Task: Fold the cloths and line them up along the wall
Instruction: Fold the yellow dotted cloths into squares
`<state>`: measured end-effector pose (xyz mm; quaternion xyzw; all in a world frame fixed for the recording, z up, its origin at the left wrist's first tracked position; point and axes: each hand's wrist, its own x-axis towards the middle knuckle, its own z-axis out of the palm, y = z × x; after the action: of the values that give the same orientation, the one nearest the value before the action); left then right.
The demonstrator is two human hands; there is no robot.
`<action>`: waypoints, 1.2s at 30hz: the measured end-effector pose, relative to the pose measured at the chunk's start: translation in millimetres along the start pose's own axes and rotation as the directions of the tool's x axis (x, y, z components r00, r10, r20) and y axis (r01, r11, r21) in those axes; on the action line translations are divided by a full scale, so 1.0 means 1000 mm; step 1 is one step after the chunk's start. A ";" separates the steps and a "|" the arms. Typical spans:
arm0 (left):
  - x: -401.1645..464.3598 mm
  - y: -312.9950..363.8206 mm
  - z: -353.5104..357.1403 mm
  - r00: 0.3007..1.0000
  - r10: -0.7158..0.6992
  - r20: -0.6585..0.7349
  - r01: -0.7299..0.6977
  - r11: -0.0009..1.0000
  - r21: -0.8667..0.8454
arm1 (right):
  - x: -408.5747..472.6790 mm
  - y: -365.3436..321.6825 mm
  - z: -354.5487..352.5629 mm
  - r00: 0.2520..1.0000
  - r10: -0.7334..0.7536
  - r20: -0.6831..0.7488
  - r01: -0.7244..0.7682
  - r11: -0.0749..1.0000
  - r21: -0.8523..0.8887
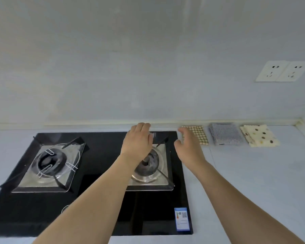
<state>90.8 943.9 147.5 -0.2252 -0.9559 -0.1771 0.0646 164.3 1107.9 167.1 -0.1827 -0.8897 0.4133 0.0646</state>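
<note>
Cloths, three folded, lie at right of the frame: checked cloth (199, 135), grey cloth (224, 133), dotted cloth (260, 136). Nearest, a blue sticker (182, 218), print unreadable, sits on the black two-burner hob (88, 191). Left hand (138, 140) and right hand (187, 147) hover with relaxed fingers, holding nothing. Pale counter (253, 182) meets the wall (148, 67), with two sockets (283, 70) at upper right.

Glossy black glass hob (99, 199) — shiny metal burner trays (48, 169), matt cloths (224, 133).

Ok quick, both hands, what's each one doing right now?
Left hand: open, holding nothing, over the stove's back edge.
Right hand: open, holding nothing, at the checked cloth.
</note>
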 end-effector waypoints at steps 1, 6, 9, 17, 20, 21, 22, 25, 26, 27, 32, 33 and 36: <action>-0.009 -0.014 -0.010 1.000 -0.014 0.001 0.014 1.000 0.008 | -0.007 -0.009 0.009 1.000 -0.009 0.019 0.009 1.000 0.004; -0.048 -0.067 -0.047 0.989 -0.140 -0.045 0.141 0.990 0.020 | -0.029 -0.052 0.043 0.991 -0.077 0.105 0.076 0.997 0.007; -0.074 -0.092 -0.062 0.985 -0.165 -0.042 0.166 0.985 0.045 | -0.037 -0.077 0.068 0.986 -0.109 0.124 0.108 0.994 0.014; -0.123 -0.209 -0.119 0.963 -0.258 -0.072 0.261 0.965 0.025 | -0.068 -0.168 0.172 0.962 -0.180 0.205 0.189 0.982 -0.027; -0.142 -0.268 -0.140 0.959 -0.281 -0.048 0.282 0.959 0.011 | -0.081 -0.211 0.218 0.955 -0.195 0.225 0.205 0.978 -0.022; -0.148 -0.288 -0.146 0.957 -0.288 -0.043 0.289 0.957 0.015 | -0.086 -0.225 0.234 0.950 -0.195 0.243 0.205 0.979 -0.018; -0.154 -0.307 -0.152 0.954 -0.296 -0.043 0.297 0.955 0.020 | -0.091 -0.238 0.249 0.943 -0.202 0.265 0.211 0.977 -0.008; -0.171 -0.356 -0.170 0.934 -0.356 -0.038 0.356 0.934 -0.011 | -0.102 -0.272 0.287 0.927 -0.205 0.314 0.208 0.978 0.023; -0.176 -0.367 -0.174 0.927 -0.373 -0.035 0.373 0.928 -0.012 | -0.105 -0.279 0.297 0.923 -0.206 0.325 0.210 0.977 0.022; -0.180 -0.378 -0.179 0.923 -0.384 -0.034 0.384 0.923 -0.005 | -0.107 -0.286 0.305 0.920 -0.207 0.334 0.212 0.977 0.022; -0.198 -0.418 -0.194 0.894 -0.443 -0.065 0.444 0.896 -0.008 | -0.104 -0.309 0.353 0.896 -0.238 0.376 0.242 0.970 0.036; -0.202 -0.427 -0.197 0.896 -0.440 -0.060 0.441 0.898 -0.005 | -0.104 -0.315 0.366 0.894 -0.241 0.378 0.243 0.969 0.042; -0.215 -0.470 -0.210 0.887 -0.458 -0.055 0.458 0.889 -0.008 | -0.115 -0.344 0.407 0.874 -0.256 0.412 0.264 0.964 0.040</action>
<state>78.8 386.2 153.8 0.0117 -0.9803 -0.1911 0.0479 68.6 570.9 167.5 0.0295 -0.9031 0.4223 -0.0720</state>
